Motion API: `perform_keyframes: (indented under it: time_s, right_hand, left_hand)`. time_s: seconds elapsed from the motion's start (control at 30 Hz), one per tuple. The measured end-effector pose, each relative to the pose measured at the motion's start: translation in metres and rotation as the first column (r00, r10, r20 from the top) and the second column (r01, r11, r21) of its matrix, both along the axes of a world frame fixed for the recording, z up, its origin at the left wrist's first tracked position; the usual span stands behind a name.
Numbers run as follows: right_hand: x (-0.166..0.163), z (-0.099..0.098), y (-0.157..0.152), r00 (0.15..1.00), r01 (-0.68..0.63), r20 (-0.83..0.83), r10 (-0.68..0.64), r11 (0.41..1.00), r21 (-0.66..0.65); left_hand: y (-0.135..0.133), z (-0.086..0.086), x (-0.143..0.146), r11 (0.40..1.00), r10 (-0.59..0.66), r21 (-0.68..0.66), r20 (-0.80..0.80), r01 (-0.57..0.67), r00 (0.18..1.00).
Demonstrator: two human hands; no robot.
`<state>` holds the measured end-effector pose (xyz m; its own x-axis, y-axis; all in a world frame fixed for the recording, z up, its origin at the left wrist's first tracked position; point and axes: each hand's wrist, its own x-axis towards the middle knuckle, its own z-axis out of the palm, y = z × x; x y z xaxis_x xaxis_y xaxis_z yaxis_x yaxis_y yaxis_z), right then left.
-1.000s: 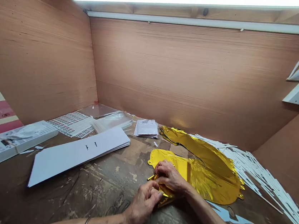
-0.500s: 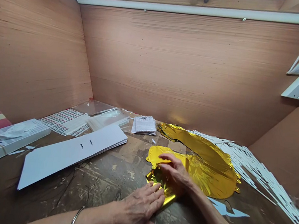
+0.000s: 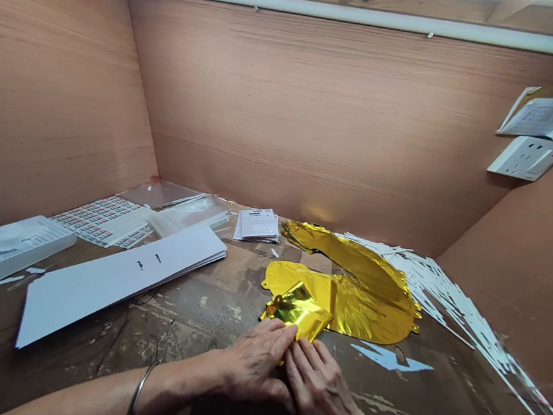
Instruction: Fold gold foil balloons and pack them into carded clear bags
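Note:
A gold foil balloon (image 3: pixel 305 309), folded into a small packet, lies on the table before me. My left hand (image 3: pixel 259 357) and my right hand (image 3: pixel 323 386) meet at its near edge, fingers closed over the foil and nearly touching each other. The thumbs and the part under the fingers are mostly hidden. Just beyond the packet, a stack of flat gold foil balloons (image 3: pixel 375 309) curves away to the back, with tabs along its rim.
White card sheets (image 3: pixel 112 289) lie left of my hands, with a long box (image 3: pixel 6 253) farther left. Behind are sticker sheets (image 3: pixel 102 220), clear bags (image 3: pixel 190 214) and printed cards (image 3: pixel 257 224). White sticks (image 3: pixel 450 300) and a light-blue scrap (image 3: pixel 392 358) are at right.
My right hand has come down from above the foil to its near edge, beside my left hand. The folded packet's top is now uncovered. The view has shifted slightly right.

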<state>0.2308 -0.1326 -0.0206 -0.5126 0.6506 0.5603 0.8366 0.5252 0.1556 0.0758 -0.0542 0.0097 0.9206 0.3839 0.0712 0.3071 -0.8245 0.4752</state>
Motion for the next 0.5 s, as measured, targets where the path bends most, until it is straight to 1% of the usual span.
perform_keyframes:
  time_s: [0.07,0.1,0.13,0.17,0.2,0.27,0.3,0.33,0.4,0.43,0.5]
  right_hand:
    - [0.006,-0.002,0.004,0.981,0.019,-0.192,-0.032,0.998,-0.068]
    - [0.010,-0.002,0.005,0.944,0.034,-0.321,-0.075,0.991,-0.130]
    - [0.014,-0.001,0.005,0.883,0.046,-0.447,-0.141,0.975,-0.216]
    - [0.017,-0.001,0.004,0.804,0.053,-0.549,-0.229,0.947,-0.318]
    - [0.021,0.000,0.004,0.717,0.050,-0.617,-0.325,0.907,-0.419]
    - [0.025,0.002,0.004,0.549,0.029,-0.684,-0.480,0.829,-0.558]
    - [0.026,0.003,0.005,0.484,0.020,-0.702,-0.523,0.808,-0.589]
    - [0.027,0.004,0.006,0.435,0.015,-0.716,-0.546,0.800,-0.600]
    - [0.029,0.005,0.010,0.365,0.007,-0.739,-0.567,0.795,-0.606]
    - [0.029,0.005,0.012,0.339,0.008,-0.734,-0.588,0.783,-0.623]
    - [0.031,0.006,0.018,0.323,0.052,-0.693,-0.645,0.743,-0.667]
  left_hand:
    - [0.011,0.007,-0.001,0.999,-0.033,0.014,-0.035,0.033,0.999]
    - [0.018,0.009,-0.001,0.999,-0.048,0.021,-0.046,0.049,0.998]
    - [0.026,0.011,-0.002,0.998,-0.061,0.025,-0.048,0.062,0.997]
    - [0.034,0.011,-0.001,0.997,-0.072,0.021,-0.039,0.073,0.997]
    - [0.042,0.011,-0.001,0.997,-0.082,0.008,-0.019,0.082,0.996]
    - [0.055,0.007,0.002,0.995,-0.091,-0.044,0.046,0.093,0.995]
    - [0.060,0.004,0.005,0.993,-0.080,-0.080,0.081,0.087,0.993]
    - [0.063,0.001,0.008,0.990,-0.058,-0.119,0.114,0.071,0.992]
    - [0.067,-0.006,0.015,0.979,0.033,-0.204,0.165,0.001,0.986]
    - [0.068,-0.009,0.019,0.967,0.095,-0.248,0.176,-0.049,0.980]
    - [0.068,-0.014,0.024,0.929,0.233,-0.328,0.165,-0.170,0.958]
